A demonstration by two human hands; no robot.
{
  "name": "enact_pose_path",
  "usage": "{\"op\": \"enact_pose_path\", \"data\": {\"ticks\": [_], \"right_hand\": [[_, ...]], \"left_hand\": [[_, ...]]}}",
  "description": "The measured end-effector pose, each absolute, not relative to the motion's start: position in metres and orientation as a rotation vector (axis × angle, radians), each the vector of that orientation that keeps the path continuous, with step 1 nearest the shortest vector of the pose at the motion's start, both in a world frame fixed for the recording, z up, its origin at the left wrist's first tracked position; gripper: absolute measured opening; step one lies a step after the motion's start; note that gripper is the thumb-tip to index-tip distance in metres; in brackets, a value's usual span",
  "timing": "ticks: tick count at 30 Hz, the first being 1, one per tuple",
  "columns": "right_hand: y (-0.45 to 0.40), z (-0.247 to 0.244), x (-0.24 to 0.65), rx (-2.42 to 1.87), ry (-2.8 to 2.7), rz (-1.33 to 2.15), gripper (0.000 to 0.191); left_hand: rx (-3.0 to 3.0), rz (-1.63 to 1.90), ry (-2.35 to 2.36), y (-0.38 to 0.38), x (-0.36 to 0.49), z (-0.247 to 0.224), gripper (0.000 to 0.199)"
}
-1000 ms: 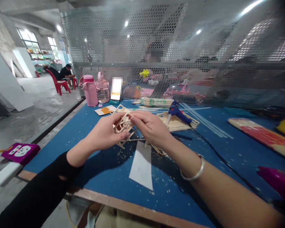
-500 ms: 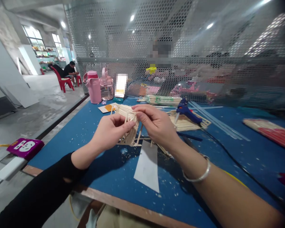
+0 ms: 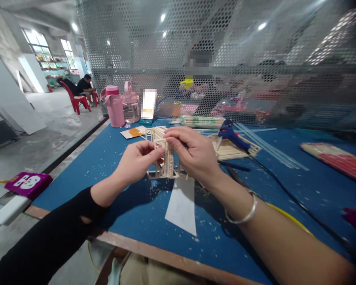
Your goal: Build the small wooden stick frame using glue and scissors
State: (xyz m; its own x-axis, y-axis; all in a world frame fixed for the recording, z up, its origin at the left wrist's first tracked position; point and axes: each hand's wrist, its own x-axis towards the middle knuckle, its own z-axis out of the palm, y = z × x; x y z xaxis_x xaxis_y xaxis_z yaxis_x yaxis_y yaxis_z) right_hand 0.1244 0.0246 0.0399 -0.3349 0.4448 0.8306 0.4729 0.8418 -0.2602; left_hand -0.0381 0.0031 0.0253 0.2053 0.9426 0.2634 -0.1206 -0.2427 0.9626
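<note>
A small structure of pale wooden sticks is held above the blue table, near its middle. My left hand pinches its left side between thumb and fingers. At its upper right, my right hand has thumb and fingertips pressed together on the sticks; the exact piece between them is too small to tell. A white paper piece lies just below the structure. Right of my hands, a blue glue gun rests over a flat stick panel.
Behind stand a pink thermos, a clear bottle and a bright phone screen before a mesh partition. Glue sticks and a red-and-white pack lie right. A purple power strip is at left. A person sits far left.
The stick structure has turned in my hands, so its stick wall now stands more upright. Both hands keep their hold. The whole view has shifted slightly.
</note>
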Motion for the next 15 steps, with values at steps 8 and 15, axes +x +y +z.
{"op": "enact_pose_path", "data": {"ticks": [8, 15], "right_hand": [[0.027, 0.037, 0.123, -0.776, -1.846, 0.006, 0.016], [0.012, 0.040, 0.142, -1.062, -1.772, -0.073, 0.037]], "left_hand": [[1.447, 1.215, 0.668, 0.009, -0.040, 0.019, 0.028], [1.357, 1.373, 0.784, 0.011, -0.037, 0.015, 0.020]]}}
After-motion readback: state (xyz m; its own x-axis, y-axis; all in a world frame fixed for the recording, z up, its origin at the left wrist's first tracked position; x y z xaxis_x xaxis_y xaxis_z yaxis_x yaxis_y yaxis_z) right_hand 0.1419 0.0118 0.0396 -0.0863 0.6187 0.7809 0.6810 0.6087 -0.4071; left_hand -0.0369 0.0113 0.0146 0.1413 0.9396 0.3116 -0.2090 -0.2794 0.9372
